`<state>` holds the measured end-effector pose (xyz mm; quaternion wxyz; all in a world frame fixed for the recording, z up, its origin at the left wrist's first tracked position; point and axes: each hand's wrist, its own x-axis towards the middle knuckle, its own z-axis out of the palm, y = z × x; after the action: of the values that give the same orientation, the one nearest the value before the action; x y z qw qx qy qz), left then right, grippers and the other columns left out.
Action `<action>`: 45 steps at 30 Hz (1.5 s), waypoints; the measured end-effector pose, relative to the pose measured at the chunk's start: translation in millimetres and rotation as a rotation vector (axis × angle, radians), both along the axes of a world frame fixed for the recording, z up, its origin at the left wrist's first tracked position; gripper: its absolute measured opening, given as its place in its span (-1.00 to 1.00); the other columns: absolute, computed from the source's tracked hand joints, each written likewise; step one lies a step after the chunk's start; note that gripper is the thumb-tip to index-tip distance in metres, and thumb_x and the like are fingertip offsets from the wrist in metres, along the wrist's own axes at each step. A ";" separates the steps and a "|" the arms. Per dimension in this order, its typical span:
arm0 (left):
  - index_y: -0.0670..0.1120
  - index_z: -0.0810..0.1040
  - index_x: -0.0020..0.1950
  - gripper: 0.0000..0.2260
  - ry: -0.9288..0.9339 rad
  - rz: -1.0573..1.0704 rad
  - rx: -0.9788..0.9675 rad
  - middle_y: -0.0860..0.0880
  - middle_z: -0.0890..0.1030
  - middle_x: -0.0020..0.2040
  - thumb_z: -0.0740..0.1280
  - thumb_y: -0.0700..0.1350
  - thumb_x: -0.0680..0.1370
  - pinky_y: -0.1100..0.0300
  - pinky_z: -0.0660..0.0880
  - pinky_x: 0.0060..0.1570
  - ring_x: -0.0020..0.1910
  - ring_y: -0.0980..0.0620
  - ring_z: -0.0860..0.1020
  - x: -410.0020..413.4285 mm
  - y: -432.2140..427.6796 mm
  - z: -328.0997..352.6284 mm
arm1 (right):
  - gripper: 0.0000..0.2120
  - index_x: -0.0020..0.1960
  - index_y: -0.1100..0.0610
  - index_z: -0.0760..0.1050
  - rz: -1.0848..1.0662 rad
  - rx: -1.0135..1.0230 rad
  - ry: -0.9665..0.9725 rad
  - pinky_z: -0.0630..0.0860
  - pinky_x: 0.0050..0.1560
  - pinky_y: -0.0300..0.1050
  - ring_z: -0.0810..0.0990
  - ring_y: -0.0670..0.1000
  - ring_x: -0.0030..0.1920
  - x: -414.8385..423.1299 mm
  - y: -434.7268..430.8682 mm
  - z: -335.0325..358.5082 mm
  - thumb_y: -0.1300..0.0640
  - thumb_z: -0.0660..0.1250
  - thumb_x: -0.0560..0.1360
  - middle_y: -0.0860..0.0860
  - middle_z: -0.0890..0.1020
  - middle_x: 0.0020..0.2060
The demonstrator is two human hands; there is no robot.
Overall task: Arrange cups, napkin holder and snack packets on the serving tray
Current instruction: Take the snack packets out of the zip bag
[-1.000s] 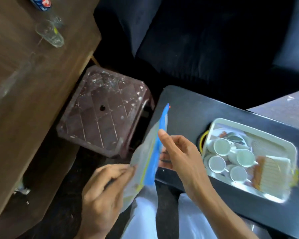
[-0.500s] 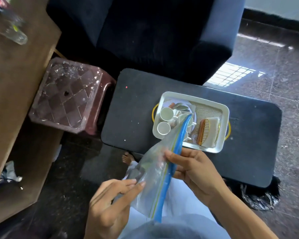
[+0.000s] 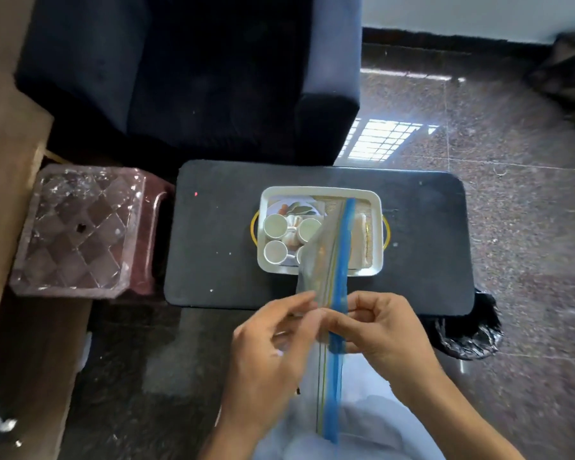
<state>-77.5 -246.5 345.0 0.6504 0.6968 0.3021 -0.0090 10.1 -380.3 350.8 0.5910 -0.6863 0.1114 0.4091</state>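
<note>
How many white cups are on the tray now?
4. Rear left cup, rear right cup, front left cup, and a fourth at front right, mostly hidden behind the zip bag. More may be hidden.

Zip bag (image 3: 326,260): clear, blue strip along edge, thin yellow-green line beside it. Tray (image 3: 321,191): white, yellow handles. Cups (image 3: 274,226): white. Plate (image 3: 292,207): white, leaf print in green and orange. Low table (image 3: 219,227): black. Stool (image 3: 77,227): maroon, diamond grid. Sofa (image 3: 180,78): dark navy. Floor (image 3: 512,210): speckled brown-grey.
</note>
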 end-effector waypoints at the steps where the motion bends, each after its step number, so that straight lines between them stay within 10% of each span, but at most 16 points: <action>1: 0.08 0.72 0.09 -0.68 0.002 -0.026 0.053 0.11 0.77 -0.05 0.40 0.19 0.44 0.09 0.69 -0.01 -0.06 0.15 0.74 9.5 -8.4 2.9 | -0.82 -0.24 0.06 0.70 0.008 -0.048 -0.079 0.64 -0.28 -0.10 0.73 0.04 -0.31 -0.4 -2.6 2.3 -0.02 0.60 0.27 0.10 0.71 -0.37; 9: 0.02 0.73 -0.11 -0.71 0.092 -0.007 0.060 0.05 0.76 -0.26 0.51 0.22 0.37 -0.05 0.71 -0.18 -0.26 0.06 0.75 49.4 -59.8 -0.3 | -0.78 -0.40 0.14 0.58 0.062 -0.278 -0.327 0.64 -0.37 -0.04 0.62 -0.04 -0.50 16.9 -48.4 1.1 0.13 0.59 0.29 0.01 0.63 -0.53; 17: -0.06 0.76 -0.16 -0.87 0.213 0.167 -0.135 -0.10 0.76 -0.21 0.46 -0.07 0.55 -0.24 0.67 0.02 -0.12 -0.16 0.74 87.6 -134.7 -10.8 | -0.75 -0.35 0.08 0.59 0.048 -0.010 -0.175 0.48 -0.40 -0.36 0.62 -0.13 -0.44 58.3 -133.5 -12.1 -0.04 0.59 0.27 0.04 0.69 -0.41; 23: 0.07 0.71 -0.18 -0.89 0.170 0.168 0.114 0.09 0.73 -0.30 0.42 0.00 0.52 0.13 0.64 -0.21 -0.31 0.14 0.67 111.2 -193.9 -19.4 | -0.75 -0.25 0.23 0.56 -0.010 0.064 -0.095 0.57 -0.30 -0.29 0.71 -0.04 -0.32 81.3 -184.1 -23.6 0.08 0.53 0.40 0.09 0.71 -0.35; 38: -0.30 0.64 -0.16 -0.78 0.329 0.600 -0.680 -0.18 0.69 -0.38 0.30 -0.25 0.63 0.13 0.66 -0.42 -0.46 -0.01 0.67 158.9 -247.4 -12.8 | -0.83 -0.27 0.23 0.51 -0.301 0.266 0.171 0.60 -0.23 -0.15 0.66 0.05 -0.26 103.6 -226.1 -28.6 0.16 0.46 0.33 0.23 0.68 -0.24; 41: -0.30 0.62 -0.03 -0.84 0.330 0.645 -0.795 -0.19 0.71 -0.26 0.33 -0.20 0.60 -0.01 0.71 -0.17 -0.34 -0.06 0.71 160.5 -244.6 -14.4 | -0.87 -0.30 0.15 0.55 -0.369 0.303 0.180 0.59 -0.22 -0.20 0.68 0.03 -0.23 104.9 -232.5 -28.9 0.14 0.46 0.36 0.18 0.70 -0.23; 45: -0.22 0.64 -0.13 -0.80 0.302 0.681 -0.892 -0.08 0.72 -0.34 0.29 -0.21 0.62 0.22 0.68 -0.32 -0.39 0.08 0.70 160.9 -228.4 -16.6 | -0.85 -0.36 0.04 0.57 -0.418 0.262 0.117 0.54 -0.16 -0.14 0.65 -0.03 -0.26 112.3 -245.4 -26.8 0.03 0.45 0.34 0.06 0.67 -0.30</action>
<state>83.5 -474.9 328.4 0.7969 0.2102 0.5658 -0.0252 122.4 -625.8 324.0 0.7392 -0.5408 0.2308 0.3283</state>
